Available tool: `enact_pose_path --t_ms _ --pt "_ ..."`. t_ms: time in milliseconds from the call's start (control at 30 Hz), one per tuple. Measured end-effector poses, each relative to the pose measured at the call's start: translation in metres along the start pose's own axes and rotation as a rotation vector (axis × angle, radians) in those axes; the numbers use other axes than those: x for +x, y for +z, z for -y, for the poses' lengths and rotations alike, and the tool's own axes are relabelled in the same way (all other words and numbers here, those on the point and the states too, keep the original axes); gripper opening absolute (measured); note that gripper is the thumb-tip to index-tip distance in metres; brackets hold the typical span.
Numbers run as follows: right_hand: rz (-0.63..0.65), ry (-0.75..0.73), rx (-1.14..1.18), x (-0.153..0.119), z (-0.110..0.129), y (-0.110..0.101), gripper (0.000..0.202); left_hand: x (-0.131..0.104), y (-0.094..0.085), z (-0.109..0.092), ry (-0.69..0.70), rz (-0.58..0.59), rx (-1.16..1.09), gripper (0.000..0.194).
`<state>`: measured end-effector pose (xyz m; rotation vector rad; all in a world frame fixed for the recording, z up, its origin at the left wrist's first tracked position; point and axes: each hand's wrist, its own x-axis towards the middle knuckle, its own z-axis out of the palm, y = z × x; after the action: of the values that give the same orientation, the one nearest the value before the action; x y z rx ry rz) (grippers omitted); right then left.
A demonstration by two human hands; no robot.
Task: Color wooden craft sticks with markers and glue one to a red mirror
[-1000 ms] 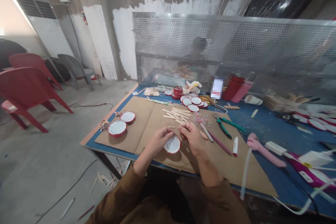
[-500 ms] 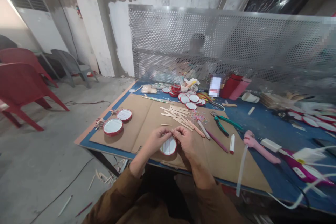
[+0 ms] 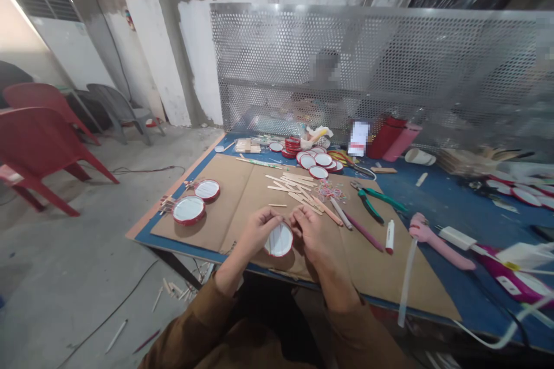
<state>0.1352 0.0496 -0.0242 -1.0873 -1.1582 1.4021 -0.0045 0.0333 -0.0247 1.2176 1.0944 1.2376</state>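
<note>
A small round disc [image 3: 279, 240] with a white face and a red rim is tilted up near the table's front edge, thin lines running across its face. My left hand [image 3: 260, 230] grips it at the upper left, thumb and fingers closed at its top edge. My right hand [image 3: 306, 228] is just right of the disc, fingertips pinched together; whatever they hold is too small to make out. Two similar red-rimmed discs [image 3: 189, 210] with wooden sticks attached lie at the left. Flat wooden sticks [image 3: 294, 187] and a tangle of small coloured bands [image 3: 329, 191] lie beyond my hands.
Cardboard [image 3: 242, 196] covers part of the blue table [image 3: 402, 184]. Green-handled pliers [image 3: 370, 204], a white tube [image 3: 390, 236] and a pink glue gun [image 3: 439, 242] lie to the right. More discs [image 3: 319, 172] are piled at the back, before a perforated metal screen [image 3: 268, 52].
My right hand has moved a little away from my left, opening a gap above the disc. My left hand keeps its grip. The whole view has shifted slightly.
</note>
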Motion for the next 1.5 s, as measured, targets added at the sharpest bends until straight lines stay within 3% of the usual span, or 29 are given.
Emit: enact_pose_path --t_ms 300,500,667,867,1133,1500 --pt "-0.123 -0.096 -0.389 -0.031 -0.013 0.000 0.038 -0.013 0.008 0.004 -0.021 -0.211 -0.076 0.033" --pt "-0.321 -0.207 -0.581 -0.066 -0.012 0.006 0.045 -0.040 0.020 0.004 0.002 -0.246 -0.013 0.028" --pt "-0.415 -0.174 -0.770 -0.085 -0.017 0.005 0.053 -0.046 0.022 -0.001 0.012 -0.243 0.041 0.024" --pt "-0.372 -0.109 -0.643 -0.099 -0.018 0.005 0.046 -0.045 0.022 0.000 0.021 -0.248 0.091 0.021" --pt "-0.407 -0.027 -0.338 -0.105 -0.012 0.015 0.044 -0.047 0.021 0.006 0.033 -0.318 0.102 0.020" --pt "-0.497 -0.133 -0.395 -0.115 -0.022 0.020 0.037 -0.047 0.023 0.001 0.028 -0.315 0.089 0.022"
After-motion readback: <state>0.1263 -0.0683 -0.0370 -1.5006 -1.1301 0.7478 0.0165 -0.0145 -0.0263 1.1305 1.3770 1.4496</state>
